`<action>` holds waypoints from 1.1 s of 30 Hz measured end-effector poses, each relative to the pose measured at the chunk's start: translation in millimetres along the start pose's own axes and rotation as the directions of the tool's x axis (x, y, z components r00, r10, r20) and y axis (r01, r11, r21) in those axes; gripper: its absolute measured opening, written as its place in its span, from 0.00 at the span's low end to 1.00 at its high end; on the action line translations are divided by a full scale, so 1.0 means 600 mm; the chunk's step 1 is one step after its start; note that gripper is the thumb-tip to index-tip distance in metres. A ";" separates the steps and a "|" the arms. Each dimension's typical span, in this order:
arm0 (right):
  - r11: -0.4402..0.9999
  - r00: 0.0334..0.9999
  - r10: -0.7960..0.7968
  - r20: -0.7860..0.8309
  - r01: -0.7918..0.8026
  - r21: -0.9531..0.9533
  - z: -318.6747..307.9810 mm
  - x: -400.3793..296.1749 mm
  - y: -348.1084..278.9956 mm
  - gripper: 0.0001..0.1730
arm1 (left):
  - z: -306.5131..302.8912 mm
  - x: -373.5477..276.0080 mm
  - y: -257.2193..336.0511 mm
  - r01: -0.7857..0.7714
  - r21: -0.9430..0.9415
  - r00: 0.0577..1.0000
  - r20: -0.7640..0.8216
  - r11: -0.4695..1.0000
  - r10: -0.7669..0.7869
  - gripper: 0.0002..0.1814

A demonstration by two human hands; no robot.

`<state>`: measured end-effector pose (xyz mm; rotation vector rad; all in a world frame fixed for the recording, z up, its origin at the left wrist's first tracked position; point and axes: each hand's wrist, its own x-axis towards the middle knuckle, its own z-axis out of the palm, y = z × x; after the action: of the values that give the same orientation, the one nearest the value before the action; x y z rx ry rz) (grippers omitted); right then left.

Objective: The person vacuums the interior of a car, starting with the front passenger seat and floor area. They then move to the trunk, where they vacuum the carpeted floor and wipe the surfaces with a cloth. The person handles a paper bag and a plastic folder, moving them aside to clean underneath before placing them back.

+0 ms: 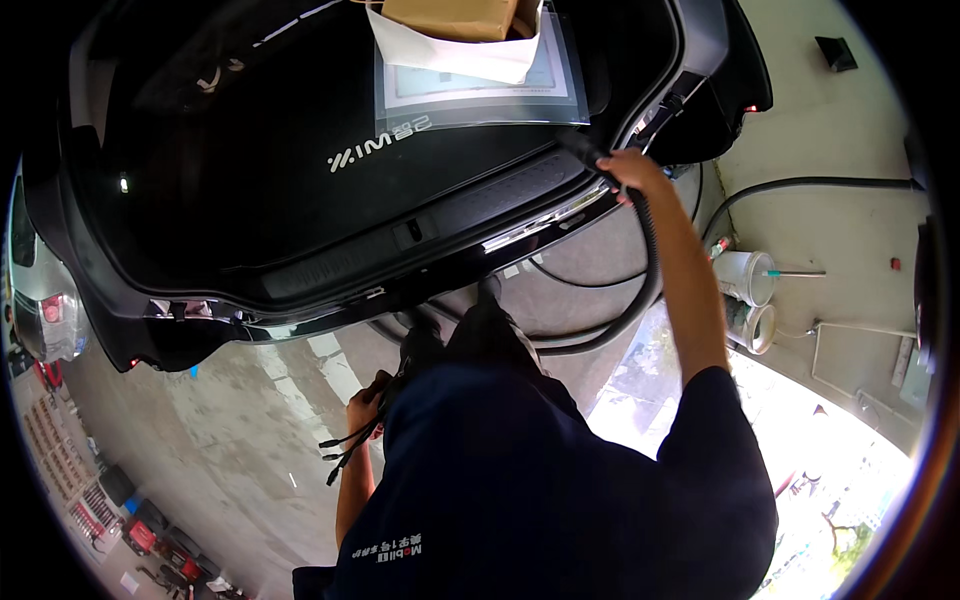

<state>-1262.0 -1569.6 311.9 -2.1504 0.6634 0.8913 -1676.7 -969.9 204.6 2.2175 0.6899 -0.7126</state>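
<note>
My right hand (pixel 634 172) is closed around the black nozzle (pixel 586 150) of a vacuum hose (pixel 649 247). The nozzle tip lies over the right end of the open car boot's sill (pixel 510 184). From my hand the ribbed hose drops to the floor and curls behind the bumper. My left hand (pixel 366 401) hangs low beside my leg, shut on a bundle of thin black cables (pixel 346 444) with connector ends dangling. Inside the boot, a dark mat (pixel 292 202) bears white lettering. Clear plastic sheets (pixel 480 109) lie there under a white open box (pixel 450 56) holding a brown carton (pixel 450 16).
White buckets (pixel 744 276) stand by the right wall, where another hose (pixel 810 182) runs. Hose loops lie on the floor near my feet. A silver car (pixel 49 300) is at far left; tool racks (pixel 56 450) and red equipment (pixel 161 547) stand at lower left.
</note>
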 end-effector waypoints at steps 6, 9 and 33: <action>0.935 0.973 0.196 -0.122 -0.223 -0.274 -0.038 -0.029 -0.151 0.22 | -0.045 -0.051 0.025 0.151 -0.207 0.985 -0.049 0.967 -0.165 0.19; 0.868 0.971 0.188 -0.145 -0.234 -0.439 -0.067 -0.006 -0.159 0.18 | -0.006 -0.047 -0.085 0.158 -0.270 0.973 -0.119 0.950 -0.196 0.19; 0.853 0.893 0.421 -0.160 -0.450 -0.264 -0.051 0.049 -0.184 0.27 | -0.026 -0.120 -0.198 0.339 -0.281 0.911 -0.141 0.898 -0.388 0.20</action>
<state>-1157.7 -1529.9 350.6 -2.3606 1.1672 1.1928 -1800.0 -904.4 207.9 1.9565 1.2507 -0.5530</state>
